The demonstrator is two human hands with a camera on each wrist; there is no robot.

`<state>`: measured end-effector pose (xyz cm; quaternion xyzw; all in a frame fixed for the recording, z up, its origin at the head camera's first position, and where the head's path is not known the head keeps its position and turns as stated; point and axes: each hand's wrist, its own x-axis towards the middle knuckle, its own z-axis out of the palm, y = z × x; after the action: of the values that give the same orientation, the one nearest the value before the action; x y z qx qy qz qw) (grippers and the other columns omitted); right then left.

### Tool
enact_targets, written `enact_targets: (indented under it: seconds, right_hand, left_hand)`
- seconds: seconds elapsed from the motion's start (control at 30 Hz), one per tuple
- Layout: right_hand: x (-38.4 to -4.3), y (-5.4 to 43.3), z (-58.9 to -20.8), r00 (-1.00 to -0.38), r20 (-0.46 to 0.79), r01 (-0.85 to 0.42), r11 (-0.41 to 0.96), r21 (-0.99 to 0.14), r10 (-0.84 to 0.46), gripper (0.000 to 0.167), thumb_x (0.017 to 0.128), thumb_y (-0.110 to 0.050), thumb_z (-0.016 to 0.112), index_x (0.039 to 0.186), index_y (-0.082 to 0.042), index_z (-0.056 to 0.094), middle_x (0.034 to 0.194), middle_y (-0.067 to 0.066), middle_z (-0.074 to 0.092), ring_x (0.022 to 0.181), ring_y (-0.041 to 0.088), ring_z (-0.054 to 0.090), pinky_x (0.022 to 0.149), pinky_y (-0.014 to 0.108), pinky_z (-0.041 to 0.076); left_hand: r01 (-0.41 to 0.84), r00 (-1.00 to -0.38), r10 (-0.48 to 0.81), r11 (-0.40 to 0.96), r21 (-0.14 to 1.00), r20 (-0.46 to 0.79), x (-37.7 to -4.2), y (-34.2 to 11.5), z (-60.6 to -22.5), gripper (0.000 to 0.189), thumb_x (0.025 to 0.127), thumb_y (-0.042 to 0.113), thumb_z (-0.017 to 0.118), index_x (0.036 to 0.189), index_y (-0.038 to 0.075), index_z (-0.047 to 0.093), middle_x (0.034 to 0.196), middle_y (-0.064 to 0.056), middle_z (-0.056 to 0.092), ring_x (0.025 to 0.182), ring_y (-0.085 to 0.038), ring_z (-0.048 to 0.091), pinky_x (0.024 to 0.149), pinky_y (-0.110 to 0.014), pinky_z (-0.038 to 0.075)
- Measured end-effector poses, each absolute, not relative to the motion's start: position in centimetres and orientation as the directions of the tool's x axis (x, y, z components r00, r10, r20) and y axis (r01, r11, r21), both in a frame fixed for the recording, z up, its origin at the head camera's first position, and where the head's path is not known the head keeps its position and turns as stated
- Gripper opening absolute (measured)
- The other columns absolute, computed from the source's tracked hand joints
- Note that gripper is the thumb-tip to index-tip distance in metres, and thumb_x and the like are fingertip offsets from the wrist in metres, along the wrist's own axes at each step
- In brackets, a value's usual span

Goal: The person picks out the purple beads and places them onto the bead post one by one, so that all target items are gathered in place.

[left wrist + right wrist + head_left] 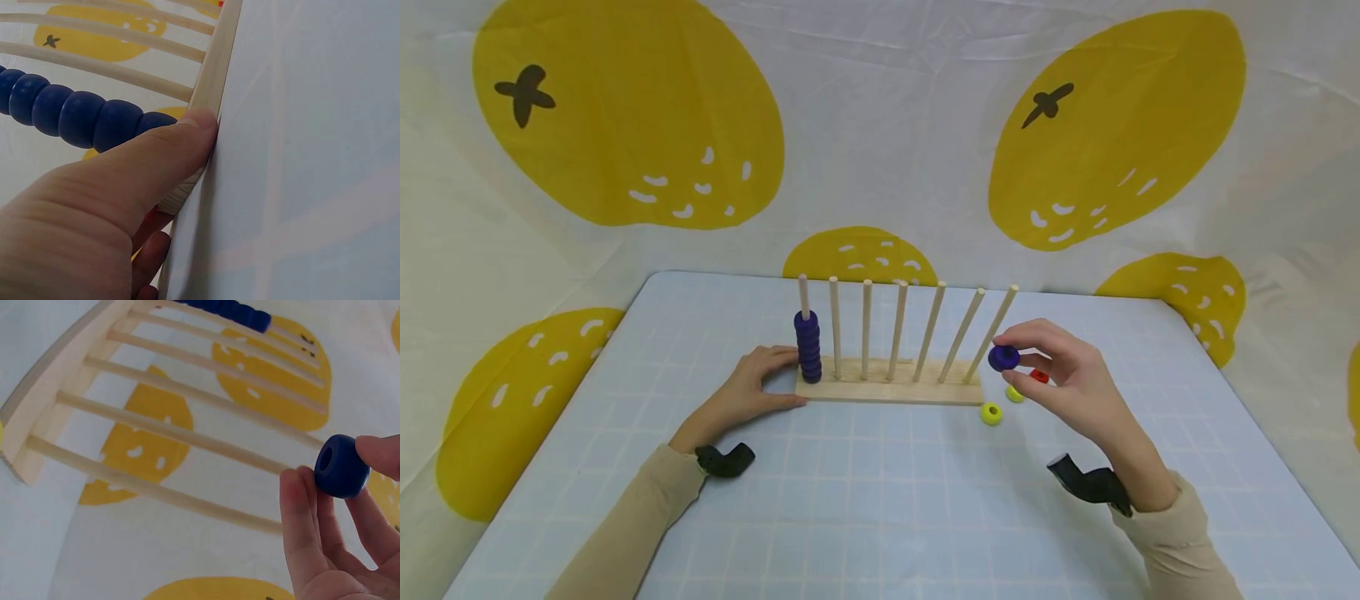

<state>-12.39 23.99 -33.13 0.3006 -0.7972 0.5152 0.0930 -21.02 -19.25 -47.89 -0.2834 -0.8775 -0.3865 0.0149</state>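
A wooden peg stand (887,392) with a row of upright pegs rests on the table. Its leftmost peg carries a stack of several dark blue beads (808,348), and the other pegs are bare. My left hand (747,387) grips the left end of the base, its thumb (181,134) along the front edge and its fingers behind. Beside the rightmost peg, my right hand (1067,379) holds up a blue bead (341,466) between thumb and fingertips. The bead's hole shows in the right wrist view.
Two yellow-green beads, one nearer (991,413) and one farther (1015,393), lie right of the stand. A red bead (1040,376) is partly hidden behind my right hand. A white cloth (887,125) with yellow fruit prints hangs behind the table.
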Motion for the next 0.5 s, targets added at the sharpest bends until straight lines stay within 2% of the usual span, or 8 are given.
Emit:
enact_targets:
  seconds: [0.27,0.5]
  right_hand:
    - [-12.2,22.6,-31.1,-0.805,0.473,-0.578,0.290,-0.763,-0.359,0.041,0.081,0.019,0.069,0.118,0.004,0.065,0.113,0.012,0.062,0.103,0.022,0.062,0.089,0.026,0.053]
    - [-12.1,21.1,-29.4,-0.786,0.515,-0.598,0.213,-0.772,-0.341,0.039,0.081,0.020,0.069,0.117,0.005,0.066,0.114,0.016,0.061,0.104,0.026,0.059,0.092,0.029,0.052]
  left_hand:
    - [0.515,-0.836,0.487,0.542,0.664,0.251,-21.0,-19.2,-47.8,0.069,0.075,0.027,0.088,0.135,0.006,0.060,0.138,-0.013,0.057,0.123,-0.033,0.048,0.104,-0.060,0.028]
    - [0.510,-0.839,0.485,0.543,0.667,0.246,-21.0,-19.2,-47.7,0.069,0.076,0.028,0.088,0.135,0.006,0.060,0.138,-0.013,0.056,0.124,-0.034,0.047,0.105,-0.060,0.027]
